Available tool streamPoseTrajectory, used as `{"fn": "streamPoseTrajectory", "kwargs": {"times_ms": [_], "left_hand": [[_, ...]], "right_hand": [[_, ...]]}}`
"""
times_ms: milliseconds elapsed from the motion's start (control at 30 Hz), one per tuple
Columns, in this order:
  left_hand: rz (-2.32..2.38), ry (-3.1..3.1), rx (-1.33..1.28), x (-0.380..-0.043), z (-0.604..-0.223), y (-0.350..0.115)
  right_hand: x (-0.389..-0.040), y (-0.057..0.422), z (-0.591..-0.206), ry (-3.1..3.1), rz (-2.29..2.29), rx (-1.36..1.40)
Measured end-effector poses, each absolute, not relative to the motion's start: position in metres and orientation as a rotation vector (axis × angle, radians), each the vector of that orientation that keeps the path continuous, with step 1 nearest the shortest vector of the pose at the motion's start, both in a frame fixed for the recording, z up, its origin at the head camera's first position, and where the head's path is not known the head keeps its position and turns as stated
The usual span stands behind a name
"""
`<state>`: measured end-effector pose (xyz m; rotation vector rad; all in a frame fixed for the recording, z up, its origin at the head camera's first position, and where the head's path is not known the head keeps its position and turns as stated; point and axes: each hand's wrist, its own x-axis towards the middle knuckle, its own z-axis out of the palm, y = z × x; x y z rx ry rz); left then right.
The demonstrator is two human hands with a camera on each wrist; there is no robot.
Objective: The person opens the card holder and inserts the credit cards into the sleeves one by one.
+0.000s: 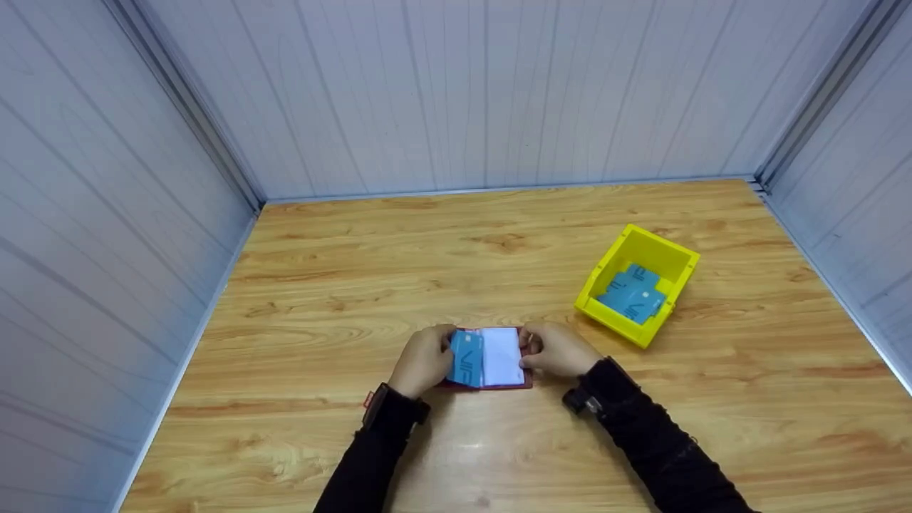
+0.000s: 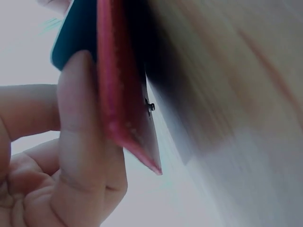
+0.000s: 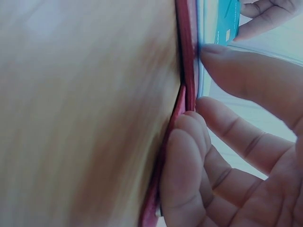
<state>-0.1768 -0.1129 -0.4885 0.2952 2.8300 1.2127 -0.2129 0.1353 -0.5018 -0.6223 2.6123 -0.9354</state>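
A red card holder (image 1: 503, 358) lies open on the table, with whitish sleeves showing on its right half. Over its left half is a blue bank card (image 1: 467, 358) with a chip and large dark lettering. My left hand (image 1: 424, 360) pinches this card at its left edge. In the left wrist view, a finger sits between the card (image 2: 75, 35) and the red cover (image 2: 113, 75), which is lifted off the table; a small metal snap shows. My right hand (image 1: 561, 348) grips the holder's right edge, with thumb and fingers at the sleeves and red cover (image 3: 188, 52).
At the right, a yellow bin (image 1: 595, 303) holds several blue cards (image 1: 635, 296). The wood-grain table (image 1: 399, 263) is bounded by pale panel walls (image 1: 442, 92) at the back and both sides. Dark straps with cameras sit on both wrists.
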Motion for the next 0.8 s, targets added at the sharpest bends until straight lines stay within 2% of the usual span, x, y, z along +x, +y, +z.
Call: {"fn": "streamPoseTrajectory", "kwargs": {"times_ms": [800], "left_hand": [[1.259, 2.825, 0.206, -0.181, -0.4867, -0.1079]], "right_hand": [[-0.2131, 0.1361, -0.504, 2.596, -0.972, -0.632]]}}
